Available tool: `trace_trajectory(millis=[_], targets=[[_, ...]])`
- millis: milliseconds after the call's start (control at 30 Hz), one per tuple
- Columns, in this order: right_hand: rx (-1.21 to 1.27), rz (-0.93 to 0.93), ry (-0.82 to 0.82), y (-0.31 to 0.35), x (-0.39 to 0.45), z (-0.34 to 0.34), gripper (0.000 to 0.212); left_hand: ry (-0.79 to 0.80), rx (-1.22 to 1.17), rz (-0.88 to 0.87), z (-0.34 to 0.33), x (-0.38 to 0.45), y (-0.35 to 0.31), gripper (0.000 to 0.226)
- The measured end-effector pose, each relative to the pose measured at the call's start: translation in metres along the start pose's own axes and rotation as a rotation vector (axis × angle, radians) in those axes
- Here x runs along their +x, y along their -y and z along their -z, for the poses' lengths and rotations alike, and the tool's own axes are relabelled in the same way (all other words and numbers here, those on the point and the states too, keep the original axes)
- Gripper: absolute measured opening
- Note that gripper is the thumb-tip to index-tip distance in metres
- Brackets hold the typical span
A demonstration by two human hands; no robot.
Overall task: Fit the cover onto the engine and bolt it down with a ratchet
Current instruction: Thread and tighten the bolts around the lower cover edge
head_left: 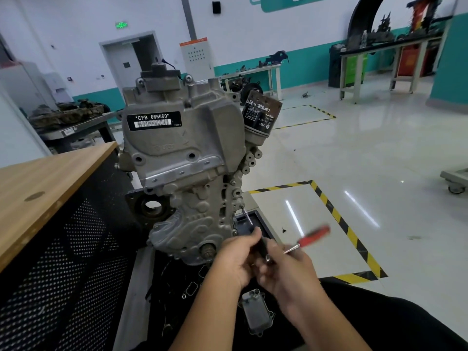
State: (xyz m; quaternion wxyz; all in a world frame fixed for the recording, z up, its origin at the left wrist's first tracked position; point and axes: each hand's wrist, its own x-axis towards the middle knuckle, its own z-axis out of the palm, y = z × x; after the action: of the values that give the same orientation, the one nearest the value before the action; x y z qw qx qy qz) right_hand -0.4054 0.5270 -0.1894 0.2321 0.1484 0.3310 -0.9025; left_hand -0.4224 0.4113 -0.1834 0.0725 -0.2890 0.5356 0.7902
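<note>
Working the ratchet (307, 240) low on the engine's right flank, I have both hands busy: my left hand (234, 259) curls round the black extension bar (262, 245) near its back end, and my right hand (286, 269) grips the tool just behind it, the red handle sticking out to the right, blurred. The bar's thin tip reaches up to a bolt point on the lower right edge of the engine (187, 153). I cannot tell whether a bolt is seated there. The cover (254, 312), a small grey ribbed piece, lies on the dark stand base (177, 287) below my wrists, near its front edge, well apart from the engine face, among loose black gaskets. So I judge the fitting not yet done: the cover is off the block, and seating it and running down its bolts both remain.
</note>
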Motion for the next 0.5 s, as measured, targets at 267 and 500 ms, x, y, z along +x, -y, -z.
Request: trace_trajectory(millis=[267,500], targets=[[-0.688,0.325,-0.124,0.009,-0.004,-0.003,0.012,-0.005,-0.014,-0.035,-0.002,0.001,0.002,0.014],[0.343,-0.199,0.001,0.002,-0.013,-0.009,0.020,0.103,-0.080,0.098,0.003,-0.003,-0.006,0.019]])
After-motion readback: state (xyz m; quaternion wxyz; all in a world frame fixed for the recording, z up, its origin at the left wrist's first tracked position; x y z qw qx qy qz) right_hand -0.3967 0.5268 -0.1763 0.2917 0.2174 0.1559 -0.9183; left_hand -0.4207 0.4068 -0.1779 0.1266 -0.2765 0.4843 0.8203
